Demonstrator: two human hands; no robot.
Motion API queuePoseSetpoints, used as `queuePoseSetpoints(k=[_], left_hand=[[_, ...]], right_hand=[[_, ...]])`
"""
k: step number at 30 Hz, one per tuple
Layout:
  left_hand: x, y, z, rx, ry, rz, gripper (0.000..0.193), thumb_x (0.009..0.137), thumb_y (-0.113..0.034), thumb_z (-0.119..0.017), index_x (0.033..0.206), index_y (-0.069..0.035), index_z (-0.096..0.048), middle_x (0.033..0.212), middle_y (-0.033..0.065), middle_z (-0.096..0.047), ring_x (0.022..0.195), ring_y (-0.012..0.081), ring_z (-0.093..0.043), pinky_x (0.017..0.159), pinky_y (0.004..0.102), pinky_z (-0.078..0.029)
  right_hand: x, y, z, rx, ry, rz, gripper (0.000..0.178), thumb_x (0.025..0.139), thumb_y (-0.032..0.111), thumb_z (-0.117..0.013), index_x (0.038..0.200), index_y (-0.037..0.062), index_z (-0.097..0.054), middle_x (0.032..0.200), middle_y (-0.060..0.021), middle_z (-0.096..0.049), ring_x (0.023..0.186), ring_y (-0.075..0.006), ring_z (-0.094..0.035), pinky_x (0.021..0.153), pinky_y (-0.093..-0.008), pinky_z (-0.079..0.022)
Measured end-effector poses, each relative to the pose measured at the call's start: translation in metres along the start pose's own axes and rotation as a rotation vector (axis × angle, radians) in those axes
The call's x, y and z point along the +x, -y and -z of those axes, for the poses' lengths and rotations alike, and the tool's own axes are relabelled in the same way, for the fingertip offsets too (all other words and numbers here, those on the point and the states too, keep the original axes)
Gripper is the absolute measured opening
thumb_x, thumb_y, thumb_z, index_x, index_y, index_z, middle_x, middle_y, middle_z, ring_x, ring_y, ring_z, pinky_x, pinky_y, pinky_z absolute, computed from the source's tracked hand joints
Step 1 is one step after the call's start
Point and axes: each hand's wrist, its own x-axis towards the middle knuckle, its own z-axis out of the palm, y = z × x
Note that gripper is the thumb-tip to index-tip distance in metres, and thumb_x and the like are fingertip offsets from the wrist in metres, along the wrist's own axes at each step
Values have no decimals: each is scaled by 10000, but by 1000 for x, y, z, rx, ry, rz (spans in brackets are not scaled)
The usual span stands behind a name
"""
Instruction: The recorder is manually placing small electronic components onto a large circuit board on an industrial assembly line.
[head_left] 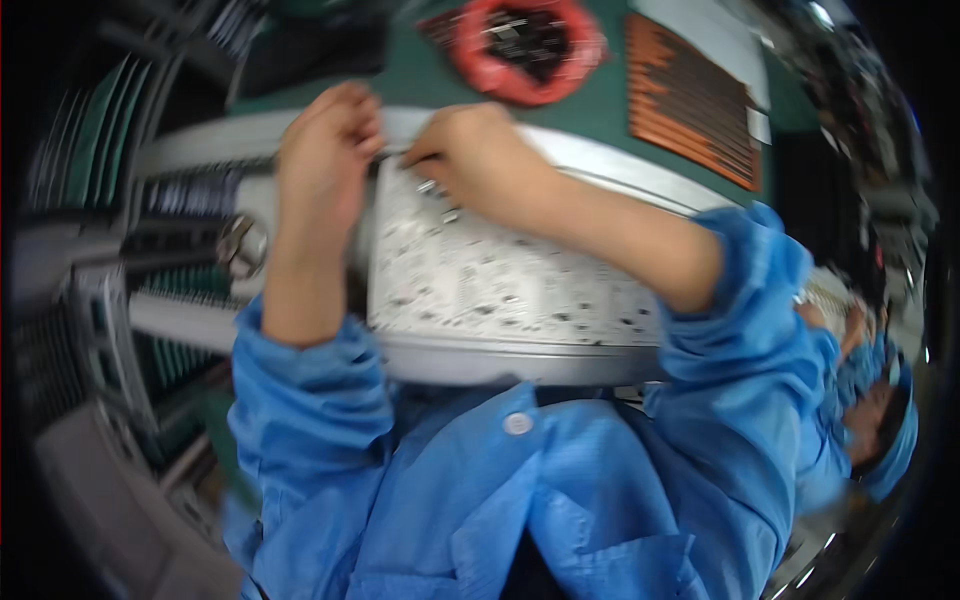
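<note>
A white circuit board (520, 290) dotted with many small dark parts lies in a metal rail frame in front of me. Over its far left corner bends my right hand (485, 155), fingers pinched downward; whatever they hold is hidden. Small shiny metal parts (432, 190) show just under that hand, on the board. My left hand (330, 145) is raised just left of the board's corner, its fingers curled in. Blur hides what, if anything, is between those fingers.
Beyond the rail (590, 155), on a green surface, sit a red-rimmed bowl (530, 45) of dark small parts and an orange-brown tray (690, 100) with rows of strips. Racks with green boards (95, 140) stand at left. A co-worker in blue (880, 420) is at right.
</note>
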Motion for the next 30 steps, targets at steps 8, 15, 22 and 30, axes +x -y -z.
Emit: queuePoseSetpoints(k=[8, 15, 22, 30], left_hand=[[-11, -3, 4, 46, -81, 38, 160, 817, 41, -495, 956, -36, -511, 816, 38, -492, 717, 133, -462, 586, 235, -395], [-15, -2, -6, 43, -94, -24, 146, 811, 41, -501, 924, -41, -540, 799, 40, -508, 676, 111, -469, 541, 218, -379], [-1, -4, -17, 171, -270, -104, 184, 799, 61, -455, 893, 26, -609, 759, 69, -575, 599, 110, -496, 495, 218, -378], [-38, -60, -8, 653, -368, -277, 206, 815, -5, -483, 968, -18, -619, 789, 72, -659, 684, 166, -618, 585, 266, -471]], right_hand=[[-59, 5, 137, -225, -675, 50, 459, 707, -156, -530, 1101, 51, -643, 935, -129, -658, 884, -264, -653, 806, -326, -524], [-234, -129, 318, -881, -1408, -366, 320, 809, -70, -500, 1053, 15, -690, 994, -111, -705, 974, -215, -666, 925, -329, -494], [-291, -235, 334, -850, -900, -431, 489, 975, 221, -561, 1405, 12, -458, 1418, -176, -498, 1312, -276, -478, 1080, -355, -360], [-218, -17, 182, -73, -663, -150, 412, 1042, 202, -452, 1419, 37, -454, 1492, -105, -426, 1377, -209, -391, 1123, -350, -310]])
